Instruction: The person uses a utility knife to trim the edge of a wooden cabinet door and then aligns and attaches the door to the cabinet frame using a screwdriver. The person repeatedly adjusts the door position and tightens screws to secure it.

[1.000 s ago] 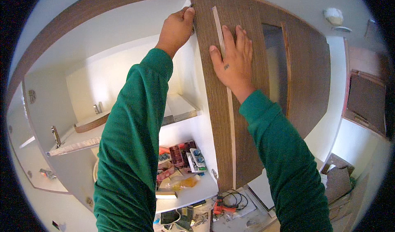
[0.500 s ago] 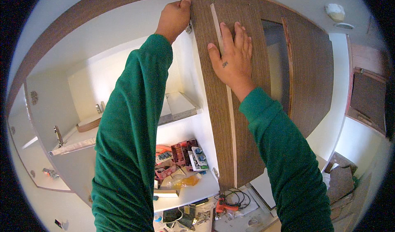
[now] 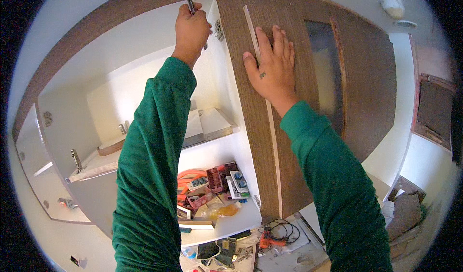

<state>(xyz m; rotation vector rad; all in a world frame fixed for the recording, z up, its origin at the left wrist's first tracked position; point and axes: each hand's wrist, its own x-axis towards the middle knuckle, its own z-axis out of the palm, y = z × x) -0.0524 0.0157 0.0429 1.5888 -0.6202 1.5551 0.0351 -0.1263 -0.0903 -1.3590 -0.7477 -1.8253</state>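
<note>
My left hand is raised in the upper opening of a white-lined cabinet. Its fingers are closed round a slim dark tool, whose ends stick out above and below the fist; its exact kind is hard to make out. My right hand lies flat with spread fingers on a brown wood-grain door panel. The thumb of that hand is beside a long pale strip running down the panel. A round metal hinge part sits on the cabinet's side wall near my left hand.
Cabinet shelves hold loose white boards, red trays of small parts and an orange hose. Below are an orange power tool with a black cord and scattered items. Another brown panel stands at the right.
My left hand has moved left and slightly down, away from the cabinet's top corner, and the tool in it now shows. My right hand stays on the panel. The view has shifted slightly.
</note>
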